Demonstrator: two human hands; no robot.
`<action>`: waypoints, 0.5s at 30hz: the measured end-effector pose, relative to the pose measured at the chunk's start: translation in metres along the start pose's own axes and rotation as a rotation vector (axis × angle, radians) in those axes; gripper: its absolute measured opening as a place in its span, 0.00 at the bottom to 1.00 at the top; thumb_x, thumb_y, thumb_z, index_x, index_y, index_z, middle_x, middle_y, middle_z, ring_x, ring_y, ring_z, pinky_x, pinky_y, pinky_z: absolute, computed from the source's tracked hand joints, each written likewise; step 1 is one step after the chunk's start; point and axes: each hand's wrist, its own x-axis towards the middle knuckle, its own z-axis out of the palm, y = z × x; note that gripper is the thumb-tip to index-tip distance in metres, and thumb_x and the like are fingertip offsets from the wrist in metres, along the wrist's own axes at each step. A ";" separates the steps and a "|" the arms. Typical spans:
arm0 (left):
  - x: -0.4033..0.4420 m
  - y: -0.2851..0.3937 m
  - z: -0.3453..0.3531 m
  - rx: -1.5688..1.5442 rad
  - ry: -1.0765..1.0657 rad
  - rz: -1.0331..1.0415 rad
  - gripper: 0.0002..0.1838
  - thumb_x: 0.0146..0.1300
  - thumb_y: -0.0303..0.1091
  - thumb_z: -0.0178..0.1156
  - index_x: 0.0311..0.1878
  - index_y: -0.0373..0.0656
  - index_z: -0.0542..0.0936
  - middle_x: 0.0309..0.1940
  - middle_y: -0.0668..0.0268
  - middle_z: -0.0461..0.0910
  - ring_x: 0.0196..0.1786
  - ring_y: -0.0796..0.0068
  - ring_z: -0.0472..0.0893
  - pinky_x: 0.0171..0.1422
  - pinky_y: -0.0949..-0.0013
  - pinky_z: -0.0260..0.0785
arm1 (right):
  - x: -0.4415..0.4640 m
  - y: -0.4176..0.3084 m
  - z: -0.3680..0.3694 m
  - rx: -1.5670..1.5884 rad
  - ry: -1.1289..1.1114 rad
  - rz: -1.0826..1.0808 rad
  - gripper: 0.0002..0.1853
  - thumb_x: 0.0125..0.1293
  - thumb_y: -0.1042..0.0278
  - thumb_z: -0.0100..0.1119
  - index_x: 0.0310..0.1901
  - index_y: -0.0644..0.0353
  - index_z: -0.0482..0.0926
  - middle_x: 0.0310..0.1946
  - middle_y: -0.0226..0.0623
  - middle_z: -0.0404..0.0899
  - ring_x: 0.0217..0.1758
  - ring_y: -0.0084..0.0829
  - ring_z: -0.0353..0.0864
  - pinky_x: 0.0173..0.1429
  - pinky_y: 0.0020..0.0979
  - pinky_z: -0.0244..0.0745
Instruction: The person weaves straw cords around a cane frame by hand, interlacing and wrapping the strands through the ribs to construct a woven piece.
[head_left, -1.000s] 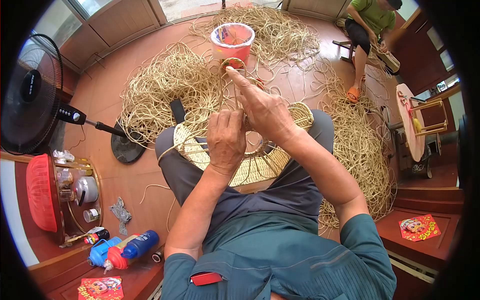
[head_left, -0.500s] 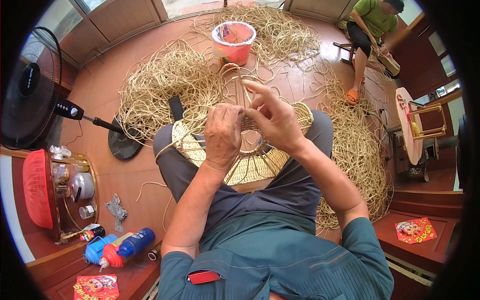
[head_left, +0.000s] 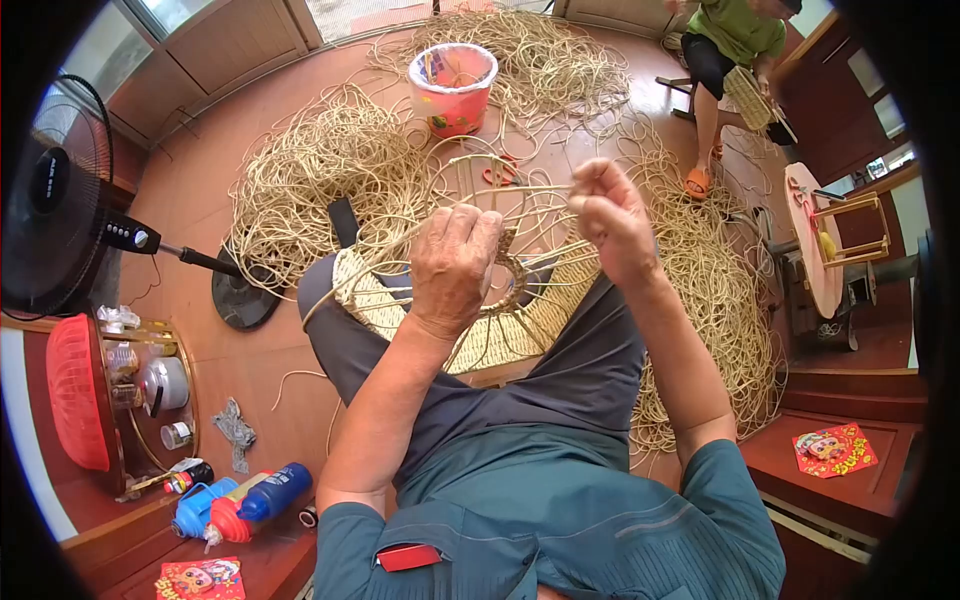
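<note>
In the middle of the frame, the left hand (head_left: 455, 262) is closed over the near-left side of a small woven ring (head_left: 518, 282), its fingertips hidden. Right of centre, the right hand (head_left: 614, 225) stands apart from it, thumb and fingers pinched on a pale cord (head_left: 540, 190) that runs across from the left hand. The ring sits above the person's lap, with thin spokes (head_left: 507, 332) spreading over a pale woven mat (head_left: 568, 305); whether the two are joined I cannot tell. The likeliest trouble seems to be tension: too hard a pull by the right hand could skew the ring or bunch its spokes, while a slack one could leave a loose row. If the left hand's hold slips, the ring could twist. Loose loops stand just beyond the hands, so the cord could snag on one or knot. Toward the upper middle, red scissors (head_left: 503, 174) lie among stray strands, which could catch on them. The rope heap (head_left: 330, 185) at upper left looks tangled enough to jam a strand drawn from it.
</note>
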 end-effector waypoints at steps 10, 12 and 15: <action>0.014 0.018 0.018 -0.019 -0.077 -0.149 0.03 0.73 0.29 0.70 0.46 0.44 0.85 0.42 0.59 0.82 0.50 0.52 0.85 0.56 0.50 0.80 | 0.035 -0.026 0.038 -0.339 -0.041 -0.297 0.17 0.84 0.69 0.75 0.67 0.62 0.84 0.55 0.36 0.92 0.49 0.20 0.94 0.52 0.28 0.90; 0.017 0.019 0.014 -0.038 -0.115 -0.150 0.04 0.73 0.29 0.69 0.47 0.44 0.86 0.43 0.58 0.83 0.50 0.52 0.85 0.56 0.50 0.80 | 0.031 -0.030 0.040 -0.505 -0.009 -0.276 0.22 0.83 0.68 0.75 0.73 0.60 0.83 0.61 0.39 0.93 0.53 0.21 0.95 0.54 0.28 0.91; 0.018 0.023 0.007 -0.057 -0.141 -0.140 0.06 0.73 0.29 0.68 0.50 0.42 0.87 0.43 0.57 0.84 0.50 0.52 0.86 0.57 0.49 0.79 | 0.029 -0.015 0.019 -0.625 0.182 -0.331 0.22 0.83 0.68 0.73 0.74 0.59 0.83 0.62 0.42 0.93 0.56 0.25 0.96 0.54 0.30 0.92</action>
